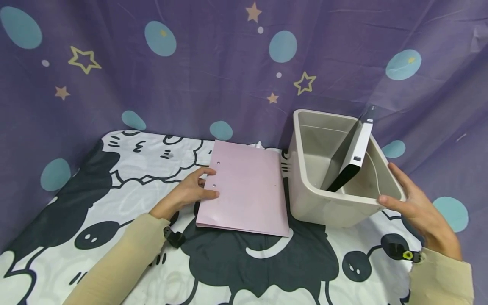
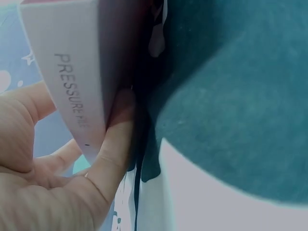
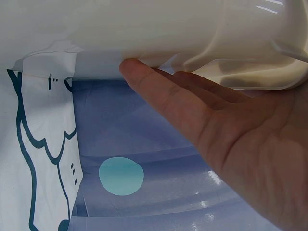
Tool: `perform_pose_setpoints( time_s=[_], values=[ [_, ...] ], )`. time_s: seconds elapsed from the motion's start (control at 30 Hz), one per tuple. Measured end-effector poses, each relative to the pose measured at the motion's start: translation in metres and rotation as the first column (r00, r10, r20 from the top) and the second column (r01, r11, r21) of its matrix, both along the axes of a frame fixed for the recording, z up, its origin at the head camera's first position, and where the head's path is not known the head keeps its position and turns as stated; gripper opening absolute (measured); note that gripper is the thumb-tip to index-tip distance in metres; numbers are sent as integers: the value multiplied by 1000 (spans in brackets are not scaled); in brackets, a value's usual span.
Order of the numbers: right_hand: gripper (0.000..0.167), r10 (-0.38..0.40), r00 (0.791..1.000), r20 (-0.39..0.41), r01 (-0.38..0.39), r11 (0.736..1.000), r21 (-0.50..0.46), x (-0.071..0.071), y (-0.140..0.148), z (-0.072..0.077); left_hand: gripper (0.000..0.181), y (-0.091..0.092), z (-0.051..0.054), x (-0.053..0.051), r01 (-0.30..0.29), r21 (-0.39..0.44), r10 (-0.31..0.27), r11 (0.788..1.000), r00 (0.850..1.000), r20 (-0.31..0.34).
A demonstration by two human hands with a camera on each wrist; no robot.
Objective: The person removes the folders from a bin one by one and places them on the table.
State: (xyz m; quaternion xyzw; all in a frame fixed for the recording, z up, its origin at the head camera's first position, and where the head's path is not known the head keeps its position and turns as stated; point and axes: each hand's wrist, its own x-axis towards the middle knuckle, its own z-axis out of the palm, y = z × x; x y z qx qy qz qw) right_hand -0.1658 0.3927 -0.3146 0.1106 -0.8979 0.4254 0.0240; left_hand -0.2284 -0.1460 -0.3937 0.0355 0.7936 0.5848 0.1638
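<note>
Pinching pink cardboard box-file (image 1: 248, 190), left hand (image 1: 187, 189); bracing beige boxy plastic bin (image 1: 324, 207), straight-fingered right hand (image 1: 425, 210); likely grasping; lift next.

We see a purple fabric curtain (image 1: 213, 84) hanging behind everything, printed with pale-teal ovals (image 1: 283, 46), solid peach stars (image 1: 253, 12), hollow yellow-outlined stars (image 1: 84, 59) and small whitish dots (image 1: 279, 75). Below, we find a black-and-white cartoon-print cloth (image 1: 95, 207), with scalloped black outlines and glossy-looking dark ovals (image 1: 97, 235).
</note>
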Motion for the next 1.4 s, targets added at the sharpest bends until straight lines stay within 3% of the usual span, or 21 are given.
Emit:
perform_pose_setpoints(
  time_s=[0.13,0.63,1.13,1.4],
  values=[
    [88,2,1000,-4,-2,1000,-2,0,0,0,74,-2,1,0,11,4,-11,1000,1000,8],
    [90,26,999,-33,-26,1000,-8,-1,0,-1,67,-6,4,-2,-24,-165,22,986,1000,-16],
    [89,62,997,-39,-63,997,-32,-2,3,-4,66,-7,8,-2,-7,-247,-1,969,1000,-31],
    [90,55,998,-37,-57,998,-42,-1,2,-3,65,-9,8,-2,-8,-247,4,969,1000,-17]
  ],
)
